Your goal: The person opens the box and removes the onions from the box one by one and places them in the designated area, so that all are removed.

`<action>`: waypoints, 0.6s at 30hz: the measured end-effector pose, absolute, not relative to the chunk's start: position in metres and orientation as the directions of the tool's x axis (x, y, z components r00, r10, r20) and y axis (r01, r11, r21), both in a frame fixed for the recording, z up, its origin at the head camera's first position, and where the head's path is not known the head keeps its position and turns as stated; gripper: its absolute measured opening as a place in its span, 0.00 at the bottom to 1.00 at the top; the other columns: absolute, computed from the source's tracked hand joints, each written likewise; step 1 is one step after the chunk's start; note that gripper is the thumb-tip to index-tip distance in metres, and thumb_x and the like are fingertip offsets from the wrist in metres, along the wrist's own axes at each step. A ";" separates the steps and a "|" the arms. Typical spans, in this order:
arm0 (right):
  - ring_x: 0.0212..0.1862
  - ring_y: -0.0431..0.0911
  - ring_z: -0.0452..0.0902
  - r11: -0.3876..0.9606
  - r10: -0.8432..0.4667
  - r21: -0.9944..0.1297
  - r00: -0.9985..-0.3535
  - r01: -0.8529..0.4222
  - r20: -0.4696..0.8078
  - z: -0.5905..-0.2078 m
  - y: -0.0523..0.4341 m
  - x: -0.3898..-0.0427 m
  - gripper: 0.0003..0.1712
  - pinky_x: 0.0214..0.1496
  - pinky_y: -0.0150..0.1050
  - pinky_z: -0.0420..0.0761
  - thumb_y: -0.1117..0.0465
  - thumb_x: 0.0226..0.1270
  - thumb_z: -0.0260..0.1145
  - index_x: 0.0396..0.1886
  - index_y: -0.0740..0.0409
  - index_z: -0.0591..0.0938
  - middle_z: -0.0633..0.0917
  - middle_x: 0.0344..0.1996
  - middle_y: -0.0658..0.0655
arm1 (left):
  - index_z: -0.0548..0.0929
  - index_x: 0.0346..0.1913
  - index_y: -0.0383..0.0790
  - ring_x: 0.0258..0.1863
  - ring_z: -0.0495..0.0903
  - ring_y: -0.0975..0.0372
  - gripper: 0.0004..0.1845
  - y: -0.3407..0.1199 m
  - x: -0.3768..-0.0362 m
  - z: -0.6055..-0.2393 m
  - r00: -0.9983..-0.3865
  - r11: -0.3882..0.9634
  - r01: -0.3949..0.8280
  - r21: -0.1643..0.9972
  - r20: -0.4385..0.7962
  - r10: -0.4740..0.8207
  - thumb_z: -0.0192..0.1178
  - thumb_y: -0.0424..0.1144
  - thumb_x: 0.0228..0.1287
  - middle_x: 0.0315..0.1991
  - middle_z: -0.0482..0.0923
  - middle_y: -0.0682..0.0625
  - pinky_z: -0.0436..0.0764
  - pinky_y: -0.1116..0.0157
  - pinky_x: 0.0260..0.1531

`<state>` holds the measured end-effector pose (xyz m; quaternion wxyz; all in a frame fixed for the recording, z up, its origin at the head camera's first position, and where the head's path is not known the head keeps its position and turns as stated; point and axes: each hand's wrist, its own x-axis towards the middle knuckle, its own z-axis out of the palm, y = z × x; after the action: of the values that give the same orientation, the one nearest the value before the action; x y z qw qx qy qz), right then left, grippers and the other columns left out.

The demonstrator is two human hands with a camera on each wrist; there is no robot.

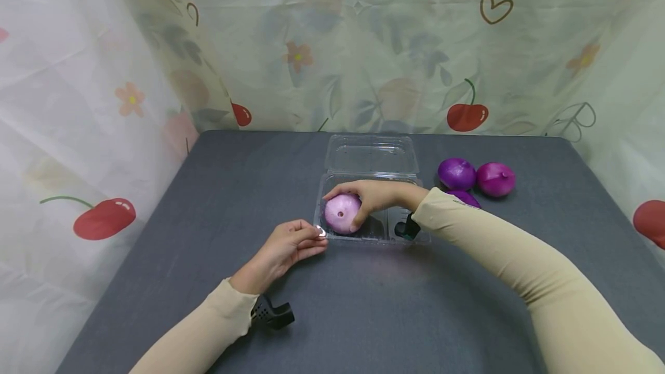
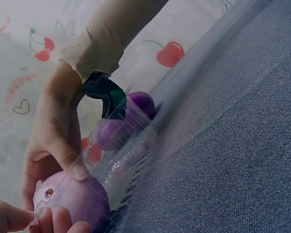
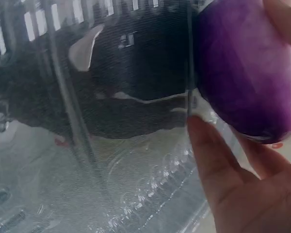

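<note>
A clear plastic clamshell container (image 1: 363,241) lies on the table with its lid (image 1: 371,154) folded back, away from me. My right hand (image 1: 384,195) grips a purple onion (image 1: 340,212) in the container's left compartment, thumb on the near side and fingers over the far side. At the front left corner, my left hand (image 1: 286,244) pinches the container's rim between thumb and fingers. The right wrist view shows the onion (image 3: 247,73) close up, beside the clear ribbed plastic (image 3: 111,170). In the left wrist view, the onion (image 2: 80,199) is partly behind the transparent wall.
To the right of the container sit more purple onions: one (image 1: 457,174) at the back, another (image 1: 496,179) beside it, and a third (image 1: 464,196) partly hidden by my right sleeve. Grey cloth (image 1: 234,189) covers the table. A printed curtain (image 1: 358,62) hangs behind it.
</note>
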<state>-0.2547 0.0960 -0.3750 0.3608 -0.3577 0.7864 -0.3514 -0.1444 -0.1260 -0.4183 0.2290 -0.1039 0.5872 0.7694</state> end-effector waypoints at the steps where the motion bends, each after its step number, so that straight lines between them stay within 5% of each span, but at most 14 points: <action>1: 0.57 0.52 0.70 0.496 -0.819 -0.811 -0.477 -0.310 -0.319 -0.375 0.096 -0.254 0.45 0.54 0.40 0.79 0.66 0.49 0.76 0.69 0.51 0.69 0.70 0.63 0.59 | 0.77 0.34 0.35 0.34 0.86 0.60 0.03 -0.126 -0.144 -0.418 -0.873 -0.205 -0.476 0.855 -0.431 0.230 0.57 0.28 0.66 0.31 0.83 0.45 0.87 0.61 0.43; 18: 0.57 0.53 0.71 0.445 -0.803 -0.827 -0.561 -0.342 -0.200 -0.355 0.107 -0.258 0.45 0.54 0.42 0.80 0.65 0.50 0.75 0.69 0.51 0.67 0.70 0.63 0.58 | 0.77 0.36 0.31 0.33 0.85 0.60 0.01 -0.127 -0.143 -0.417 -0.878 -0.226 -0.469 0.854 -0.421 0.229 0.57 0.26 0.66 0.30 0.83 0.45 0.87 0.61 0.42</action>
<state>-0.2585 0.1069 -0.3547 0.3000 -0.3601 0.7954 -0.3843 -0.1431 -0.1268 -0.4175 0.2250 -0.1032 0.5802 0.7760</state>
